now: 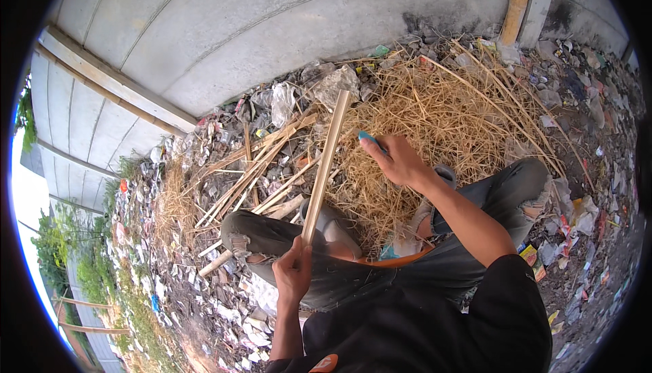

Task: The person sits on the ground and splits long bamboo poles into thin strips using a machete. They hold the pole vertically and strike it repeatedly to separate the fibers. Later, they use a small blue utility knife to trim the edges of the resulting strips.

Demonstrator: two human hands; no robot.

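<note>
My left hand [293, 272] is closed around the lower end of a long, pale split bamboo strip [327, 159], which rises upright over my left knee. My right hand [402, 162] is closed on a small teal object [367, 136] that sticks out past the thumb. Most of it is hidden in my fist, so I cannot make out its kind. That hand is a little to the right of the bamboo strip, apart from it. Beneath it spreads a heap of straw-coloured shavings [448, 111], between and beyond my bent legs.
Several cut bamboo pieces [252, 168] lie on the ground to the left. Longer thin strips [506, 104] rest across the shavings at the far right. A grey rock [337, 85] sits near the concrete wall [285, 30]. Scattered litter [574, 237] covers the ground around me.
</note>
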